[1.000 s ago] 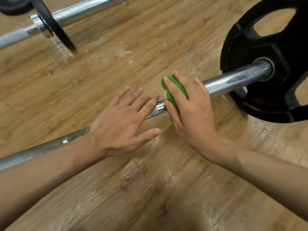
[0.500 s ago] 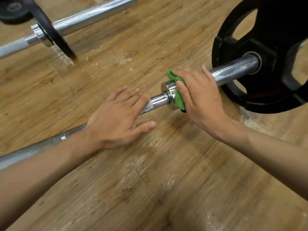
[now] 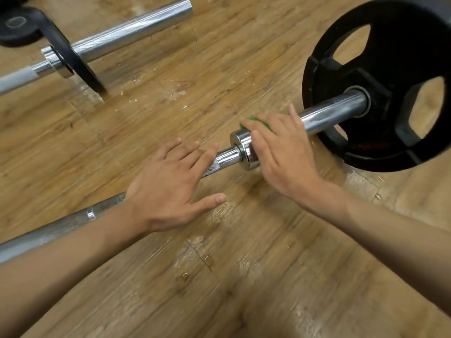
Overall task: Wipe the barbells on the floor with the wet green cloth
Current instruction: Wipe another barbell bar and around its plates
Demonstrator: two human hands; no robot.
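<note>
A chrome barbell (image 3: 332,113) lies across the wooden floor with a large black weight plate (image 3: 380,76) on its right sleeve. My right hand (image 3: 280,152) wraps the green cloth (image 3: 256,121) over the sleeve just right of the chrome collar (image 3: 240,147); only a small green edge shows above my fingers. My left hand (image 3: 170,189) rests flat, fingers spread, on the knurled shaft left of the collar. A second barbell (image 3: 127,32) lies at the upper left with a thin black plate (image 3: 73,62) on it.
A small black plate (image 3: 17,28) lies flat on the floor at the top left. The wooden floor (image 3: 219,276) shows wet streaks and scuffs near both bars.
My right hand has slid the cloth rightward along the bar, from the shaft over the collar onto the sleeve. Less of the cloth shows now. My left hand stays flat on the shaft.
</note>
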